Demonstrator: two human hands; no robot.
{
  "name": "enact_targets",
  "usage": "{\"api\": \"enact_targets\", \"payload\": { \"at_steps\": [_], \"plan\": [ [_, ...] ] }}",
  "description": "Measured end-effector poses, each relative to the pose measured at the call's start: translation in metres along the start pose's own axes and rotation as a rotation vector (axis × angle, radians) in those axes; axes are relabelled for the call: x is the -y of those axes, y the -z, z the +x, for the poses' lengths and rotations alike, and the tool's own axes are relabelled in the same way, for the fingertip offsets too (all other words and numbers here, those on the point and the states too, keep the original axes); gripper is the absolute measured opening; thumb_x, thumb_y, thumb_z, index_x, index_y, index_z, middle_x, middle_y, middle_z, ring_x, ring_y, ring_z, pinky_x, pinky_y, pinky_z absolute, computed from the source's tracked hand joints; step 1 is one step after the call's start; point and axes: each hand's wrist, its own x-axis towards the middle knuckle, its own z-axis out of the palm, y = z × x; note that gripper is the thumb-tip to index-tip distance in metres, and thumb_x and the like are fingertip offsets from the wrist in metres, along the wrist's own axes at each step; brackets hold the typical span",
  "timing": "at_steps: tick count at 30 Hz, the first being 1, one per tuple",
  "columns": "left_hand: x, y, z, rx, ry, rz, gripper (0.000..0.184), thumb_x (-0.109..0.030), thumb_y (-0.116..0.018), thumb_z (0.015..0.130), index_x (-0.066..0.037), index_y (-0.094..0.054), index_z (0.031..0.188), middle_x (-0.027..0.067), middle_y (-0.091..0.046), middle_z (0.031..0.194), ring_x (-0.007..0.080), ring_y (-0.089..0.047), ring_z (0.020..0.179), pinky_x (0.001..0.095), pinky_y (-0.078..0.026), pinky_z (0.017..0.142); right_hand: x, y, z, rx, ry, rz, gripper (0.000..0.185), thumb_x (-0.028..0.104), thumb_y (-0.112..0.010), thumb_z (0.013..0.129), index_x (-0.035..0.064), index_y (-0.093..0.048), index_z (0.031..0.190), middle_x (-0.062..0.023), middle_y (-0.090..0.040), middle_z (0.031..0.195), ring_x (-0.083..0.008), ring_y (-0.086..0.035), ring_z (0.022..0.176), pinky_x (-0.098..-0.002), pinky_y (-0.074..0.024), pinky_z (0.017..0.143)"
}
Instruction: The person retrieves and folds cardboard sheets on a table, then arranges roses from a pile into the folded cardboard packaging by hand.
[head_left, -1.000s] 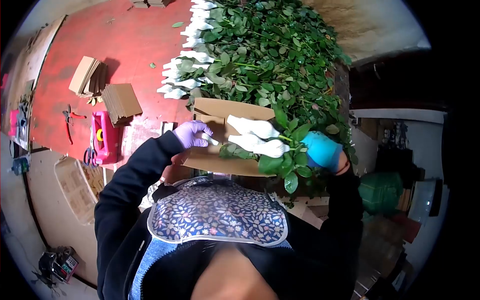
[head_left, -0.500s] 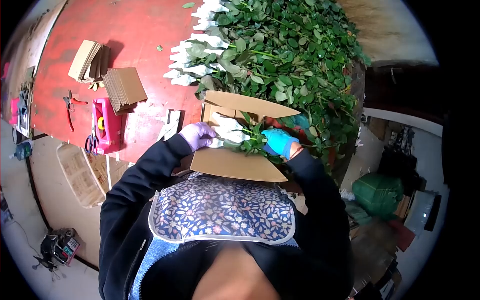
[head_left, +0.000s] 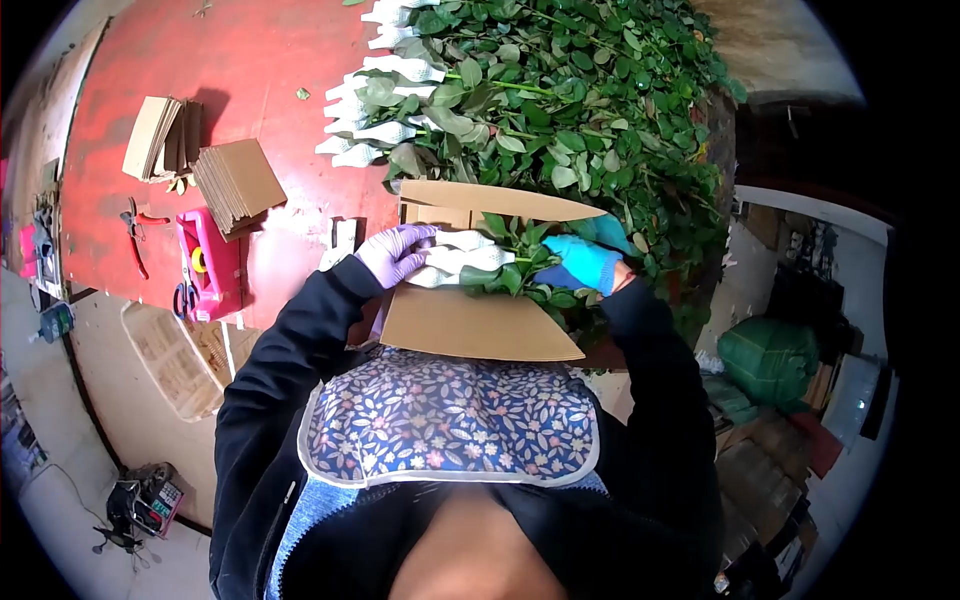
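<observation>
We count perhaps three white mesh-sleeved flower buds [head_left: 462, 262] lying between the flaps of one open brown cardboard wrapper [head_left: 475, 322]; they overlap. The purple-gloved left hand [head_left: 397, 253] is half-curled against the bud ends; whether it grips, we cannot tell. The blue-gloved right hand [head_left: 582, 263] lies over the leafy stems, hiding them, its hold unclear to us. The lower flap's edge ends beside the floral apron [head_left: 450, 420]. Red tabletop [head_left: 255, 60] stretches between two brown cardboard stacks [head_left: 240, 188] and one green leafy pile [head_left: 600, 120], cropped above.
</observation>
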Motion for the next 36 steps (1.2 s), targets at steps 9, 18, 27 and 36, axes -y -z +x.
{"api": "enact_targets", "payload": {
  "at_steps": [9,18,27,36],
  "plan": [
    [-0.016,-0.009,-0.003,-0.074,0.316,-0.118,0.054,-0.011,-0.073,0.085,-0.004,-0.049,0.133,0.0013,-0.063,0.081,0.009,-0.056,0.065,0.0248,-0.049,0.064,0.013,-0.012,0.008,-0.165,0.139,-0.74,0.027,0.026,-0.069,0.083,0.0056,-0.066,0.101,-0.0176,-0.066,0.091,-0.037,-0.062,0.085,-0.046,-0.0501,0.075],
    [-0.014,-0.015,-0.005,-0.222,0.268,0.05,0.089,-0.013,-0.079,0.078,-0.008,-0.028,0.151,0.0041,-0.067,0.077,0.0123,-0.06,0.065,0.0258,-0.05,0.067,0.011,-0.015,0.033,-0.032,0.075,-0.519,0.025,0.026,-0.07,0.085,0.0035,-0.065,0.095,-0.0179,-0.066,0.084,-0.0386,-0.064,0.08,-0.0454,-0.051,0.073],
    [-0.03,-0.009,0.005,-0.257,-0.202,0.561,0.052,-0.012,-0.082,0.068,-0.007,-0.056,0.113,0.0114,-0.061,0.1,0.0307,-0.061,0.088,0.0397,-0.052,0.077,0.022,-0.009,0.037,0.075,-0.072,-0.651,0.044,0.04,-0.067,0.086,0.0036,-0.066,0.11,-0.0172,-0.069,0.097,-0.036,-0.066,0.092,-0.0425,-0.0519,0.082],
    [-0.026,-0.009,0.011,-0.136,-0.091,0.367,0.043,-0.015,-0.082,0.068,-0.005,-0.057,0.101,0.0135,-0.063,0.103,0.033,-0.061,0.089,0.0401,-0.051,0.077,0.019,-0.02,0.021,-0.09,0.032,-0.621,0.045,0.03,-0.076,0.078,0.0003,-0.062,0.109,-0.0195,-0.066,0.098,-0.038,-0.064,0.091,-0.0442,-0.0513,0.08]
  ]
}}
